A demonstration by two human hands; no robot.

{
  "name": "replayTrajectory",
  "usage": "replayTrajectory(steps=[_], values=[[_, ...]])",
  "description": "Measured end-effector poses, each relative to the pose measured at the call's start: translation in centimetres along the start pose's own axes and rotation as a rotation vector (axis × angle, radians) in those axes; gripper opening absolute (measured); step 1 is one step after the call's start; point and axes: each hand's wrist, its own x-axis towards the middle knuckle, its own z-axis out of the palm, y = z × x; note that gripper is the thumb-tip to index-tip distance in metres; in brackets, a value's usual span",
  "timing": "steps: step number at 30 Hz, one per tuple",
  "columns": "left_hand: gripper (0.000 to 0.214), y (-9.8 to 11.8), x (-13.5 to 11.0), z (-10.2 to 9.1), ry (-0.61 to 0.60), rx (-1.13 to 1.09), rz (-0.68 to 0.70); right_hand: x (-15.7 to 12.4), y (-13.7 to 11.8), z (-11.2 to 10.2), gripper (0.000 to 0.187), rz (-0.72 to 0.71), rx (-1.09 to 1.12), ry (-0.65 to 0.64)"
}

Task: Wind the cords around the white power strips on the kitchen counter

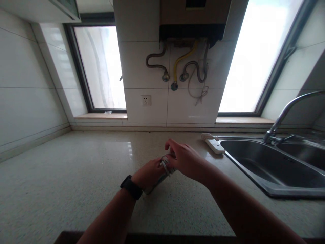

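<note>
Over the middle of the counter (76, 176), both hands are together on a long, slim object (155, 185) with a pale cord (166, 166) wound around its upper end. My left hand (148, 173), with a black watch at the wrist, is closed around its body. At the corded end, my right hand (189, 161) has its thumb and fingers bent in on the cord, the index finger arched above. The fingers cover most of the object, so its exact kind cannot be made out.
A white power strip (215, 145) with a coiled cord lies right of my hands, against the rim of a steel sink (250, 178). A curved faucet (284, 112) rises behind the basin. Hoses and a wall socket (146, 100) are on the tiled wall below a water heater (194, 18).
</note>
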Motion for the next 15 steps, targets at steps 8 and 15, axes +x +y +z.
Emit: replayTrajectory(steps=[8, 15], values=[[0.057, -1.5, 0.1, 0.3, 0.157, -0.058, -0.026, -2.1, 2.5, 2.1, 0.022, 0.011, 0.343, 0.061], [0.053, -1.6, 0.5, 0.5, 0.147, -0.012, -0.031, -2.5, 2.5, 3.5, 0.023, -0.033, 0.293, 0.181]])
